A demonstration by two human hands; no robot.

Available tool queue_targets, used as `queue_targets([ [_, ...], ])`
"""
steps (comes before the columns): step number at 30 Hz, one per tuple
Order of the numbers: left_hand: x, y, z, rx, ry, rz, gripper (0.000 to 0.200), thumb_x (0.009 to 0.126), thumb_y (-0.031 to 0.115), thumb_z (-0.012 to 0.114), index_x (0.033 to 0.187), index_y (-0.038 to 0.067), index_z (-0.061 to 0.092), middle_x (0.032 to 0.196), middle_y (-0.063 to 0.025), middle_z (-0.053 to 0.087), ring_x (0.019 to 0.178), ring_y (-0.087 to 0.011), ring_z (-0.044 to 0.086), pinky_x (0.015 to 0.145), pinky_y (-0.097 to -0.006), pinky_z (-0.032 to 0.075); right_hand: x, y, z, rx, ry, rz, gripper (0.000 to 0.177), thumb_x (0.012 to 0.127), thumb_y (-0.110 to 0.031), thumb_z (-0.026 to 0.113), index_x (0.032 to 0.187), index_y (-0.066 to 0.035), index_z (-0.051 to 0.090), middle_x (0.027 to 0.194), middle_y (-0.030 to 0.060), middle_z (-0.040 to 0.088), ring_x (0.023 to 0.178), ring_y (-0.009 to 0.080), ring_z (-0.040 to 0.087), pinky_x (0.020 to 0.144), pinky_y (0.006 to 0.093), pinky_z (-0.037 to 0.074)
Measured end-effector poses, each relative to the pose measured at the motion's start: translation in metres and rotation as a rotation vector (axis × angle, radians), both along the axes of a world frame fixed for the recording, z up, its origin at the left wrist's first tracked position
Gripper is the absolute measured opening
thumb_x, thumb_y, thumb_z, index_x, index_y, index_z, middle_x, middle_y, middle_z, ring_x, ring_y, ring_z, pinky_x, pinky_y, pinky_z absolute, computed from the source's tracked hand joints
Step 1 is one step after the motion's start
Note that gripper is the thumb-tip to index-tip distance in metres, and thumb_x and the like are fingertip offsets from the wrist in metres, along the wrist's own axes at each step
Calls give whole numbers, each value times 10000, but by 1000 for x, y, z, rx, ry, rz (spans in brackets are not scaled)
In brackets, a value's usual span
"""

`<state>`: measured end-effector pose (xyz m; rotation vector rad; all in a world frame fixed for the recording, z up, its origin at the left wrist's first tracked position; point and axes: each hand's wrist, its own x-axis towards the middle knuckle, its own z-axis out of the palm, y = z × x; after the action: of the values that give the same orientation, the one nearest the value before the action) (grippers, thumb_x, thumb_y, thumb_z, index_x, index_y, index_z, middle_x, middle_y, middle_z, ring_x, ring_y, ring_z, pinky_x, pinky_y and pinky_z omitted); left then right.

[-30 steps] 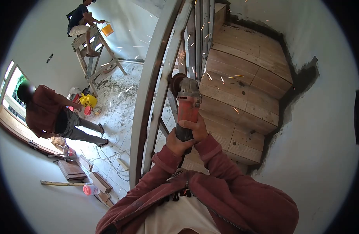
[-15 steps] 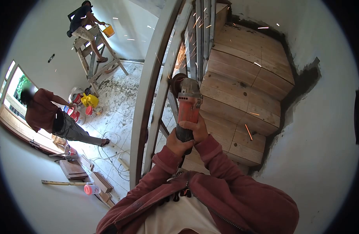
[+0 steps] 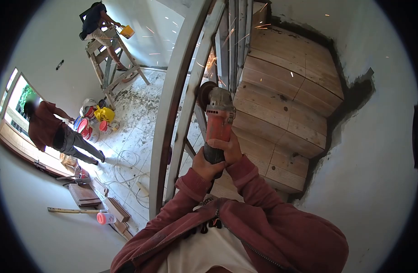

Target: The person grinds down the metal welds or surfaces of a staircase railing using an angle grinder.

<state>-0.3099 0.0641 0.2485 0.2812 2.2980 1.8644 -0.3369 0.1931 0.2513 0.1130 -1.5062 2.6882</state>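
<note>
Grinder: a red-bodied angle grinder with a grey metal head, up at chest height, dark disc pressed to a bar of the curved grey metal stair railing.
Left hand: closed tight round the tail of the grinder's body.
Right hand: just above it, fingers wrapped over the same grip.
Sparks: orange streaks flying up past the bars and out over the pale wooden stair treads.
Below: one person on a wooden trestle scaffold, another in a dark red shirt near coloured buckets.
Progress: mid-cut, I'd judge. Metal is coming off right now, the rail is bare and unpainted, and how much is left cannot be told.
</note>
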Motion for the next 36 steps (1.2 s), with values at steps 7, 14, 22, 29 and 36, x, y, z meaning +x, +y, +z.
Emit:
queue_targets([
  [7, 3, 1, -6, -16, -13, 11, 720, 566, 281, 825, 1115, -57, 503, 978, -152, 633, 879, -238, 649, 784, -335, 525, 5, -1, -1, 26, 10, 4, 532, 658, -116, 777, 1125, -29, 538, 987, 51, 594, 872, 163, 589, 785, 306, 493],
  [14, 8, -2, -18, 25, -75, -6, 720, 548, 310, 836, 1076, -56, 511, 948, -158, 639, 850, -235, 655, 763, -331, 530, 15, 1, -8, -22, -31, 0, 515, 662, -110, 777, 1119, -29, 554, 981, 51, 603, 875, 165, 590, 801, 305, 491],
  [22, 14, -3, 13, -97, 30, 27, 698, 551, 309, 821, 1058, -62, 518, 937, -164, 643, 843, -253, 661, 754, -335, 530, 14, -5, 3, -18, -8, -15, 504, 661, -114, 777, 1105, -29, 554, 973, 53, 601, 859, 164, 591, 778, 304, 499],
  [29, 10, -3, -4, -36, -48, 8, 701, 554, 319, 827, 1056, -63, 520, 938, -171, 640, 849, -262, 660, 761, -348, 527, 11, 0, 1, 14, -55, 25, 483, 675, -134, 765, 1097, -27, 554, 947, 52, 602, 825, 160, 592, 764, 299, 500],
  [36, 5, -5, 1, -86, -35, -10, 651, 591, 234, 825, 1099, -40, 524, 963, -120, 640, 849, -197, 648, 754, -314, 528, 7, -2, 5, 39, -25, 8, 488, 676, -139, 764, 1096, -16, 550, 949, 53, 601, 829, 159, 590, 755, 297, 496],
])
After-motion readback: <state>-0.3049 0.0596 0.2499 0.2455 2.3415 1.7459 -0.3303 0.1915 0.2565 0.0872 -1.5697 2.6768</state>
